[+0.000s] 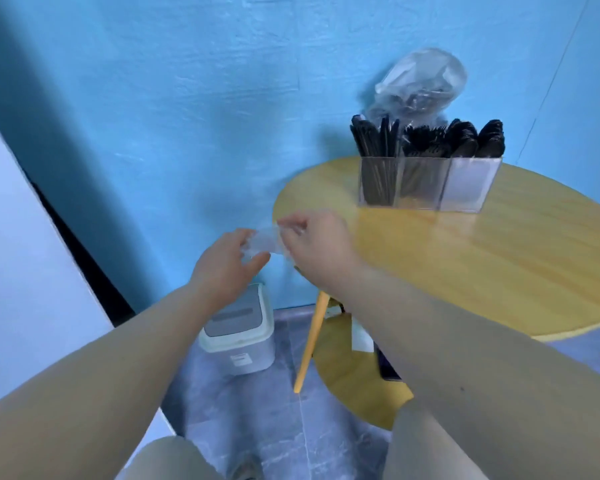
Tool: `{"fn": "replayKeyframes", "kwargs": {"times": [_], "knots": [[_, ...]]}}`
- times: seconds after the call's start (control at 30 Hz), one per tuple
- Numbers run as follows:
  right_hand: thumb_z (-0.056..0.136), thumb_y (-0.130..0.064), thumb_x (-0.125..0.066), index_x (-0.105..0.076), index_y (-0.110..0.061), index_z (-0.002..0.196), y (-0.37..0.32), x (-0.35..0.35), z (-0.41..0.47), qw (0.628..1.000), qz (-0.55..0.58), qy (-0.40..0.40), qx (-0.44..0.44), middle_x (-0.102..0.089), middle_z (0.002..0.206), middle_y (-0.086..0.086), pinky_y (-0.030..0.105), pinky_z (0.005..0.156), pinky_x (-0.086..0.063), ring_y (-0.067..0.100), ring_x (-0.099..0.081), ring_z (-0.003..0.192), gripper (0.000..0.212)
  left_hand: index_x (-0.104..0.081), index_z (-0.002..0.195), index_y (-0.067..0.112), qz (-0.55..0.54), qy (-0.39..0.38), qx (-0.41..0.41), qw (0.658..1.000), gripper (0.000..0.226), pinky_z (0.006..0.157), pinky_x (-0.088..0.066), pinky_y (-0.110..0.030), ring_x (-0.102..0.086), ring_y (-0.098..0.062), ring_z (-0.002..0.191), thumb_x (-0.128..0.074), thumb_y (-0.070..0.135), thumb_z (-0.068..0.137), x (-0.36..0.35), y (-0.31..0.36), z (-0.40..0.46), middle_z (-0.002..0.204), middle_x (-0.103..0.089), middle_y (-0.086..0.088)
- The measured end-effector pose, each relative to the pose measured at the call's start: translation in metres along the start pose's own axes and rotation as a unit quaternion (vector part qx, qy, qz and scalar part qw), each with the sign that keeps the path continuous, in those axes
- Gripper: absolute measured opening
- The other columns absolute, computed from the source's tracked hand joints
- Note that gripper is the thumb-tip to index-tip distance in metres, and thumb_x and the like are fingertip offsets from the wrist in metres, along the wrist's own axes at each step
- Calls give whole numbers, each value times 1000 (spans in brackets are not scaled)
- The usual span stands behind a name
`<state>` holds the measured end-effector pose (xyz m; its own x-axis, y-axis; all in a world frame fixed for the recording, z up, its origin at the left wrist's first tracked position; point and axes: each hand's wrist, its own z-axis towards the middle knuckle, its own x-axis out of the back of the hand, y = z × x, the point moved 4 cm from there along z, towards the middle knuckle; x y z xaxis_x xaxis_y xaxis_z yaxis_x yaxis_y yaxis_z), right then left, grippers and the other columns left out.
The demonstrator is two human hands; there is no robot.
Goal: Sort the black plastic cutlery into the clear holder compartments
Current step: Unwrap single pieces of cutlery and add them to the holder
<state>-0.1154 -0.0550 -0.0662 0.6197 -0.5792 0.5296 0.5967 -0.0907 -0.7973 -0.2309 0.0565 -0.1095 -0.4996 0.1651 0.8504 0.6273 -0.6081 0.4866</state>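
Blue wall (pixel 153 98), clear holder (pixel 426 183) well beyond left hand (pixel 226 265) and right hand (pixel 317 242), both pinching clear wrapper (pixel 265 242).

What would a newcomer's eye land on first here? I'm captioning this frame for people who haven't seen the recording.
Probably the clear holder packed with black cutlery at the back of the round yellow table, with a clear plastic bag behind it. Next, the left hand and right hand pinching a crumpled clear wrapper above a small white bin.
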Motion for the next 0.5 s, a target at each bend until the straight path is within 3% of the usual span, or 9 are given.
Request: {"fn": "replayKeyframes", "kwargs": {"times": [0.07, 0.17, 0.3, 0.4, 0.5], "knots": [[92, -12, -50, -67, -11, 116, -7, -42, -7, 999, -51, -6, 15, -68, 116, 5, 18, 84, -38, 17, -61, 99, 30, -46, 133, 19, 5, -12, 6, 1000, 50, 87, -37, -29, -53, -20, 113, -60, 39, 90, -4, -42, -6, 127, -54, -1], [95, -15, -47, -65, -13, 119, 9, -103, -10, 992, -122, -34, 15, -64, 117, 8, 27, 93, -36, 24, -57, 109, 30, -41, 140, 21, -10, -43, 20, 999, 58, 94, -35, -27, -48, -19, 121, -64, 35, 88, -23, -105, -10, 133, -50, 0], [96, -13, -47, -66, -14, 120, 69, -161, -1, 986, -157, -48, -34, -63, 114, 9, 21, 84, -34, 25, -57, 107, 30, -38, 142, 21, -14, -82, 47, 995, 54, 102, -33, -32, -42, -22, 128, -57, 28, 93, -74, -178, -4, 140, -45, -4], [94, -11, -50, -67, -12, 118, 117, -199, 15, 983, -162, -57, -65, -64, 115, 8, 13, 80, -30, 23, -58, 107, 29, -37, 143, 22, -8, -127, 66, 990, 49, 101, -38, -33, -43, -24, 127, -43, 12, 96, -120, -225, 6, 145, -41, -1], [95, -13, -51, -66, -13, 118, 159, -239, 33, 979, -157, -75, -105, -62, 119, 7, 19, 89, -34, 22, -57, 111, 28, -43, 139, 29, 1, -146, 76, 986, 59, 97, -43, -36, -47, -23, 122, -36, -1, 89, -160, -268, 26, 140, -47, 2]]}}
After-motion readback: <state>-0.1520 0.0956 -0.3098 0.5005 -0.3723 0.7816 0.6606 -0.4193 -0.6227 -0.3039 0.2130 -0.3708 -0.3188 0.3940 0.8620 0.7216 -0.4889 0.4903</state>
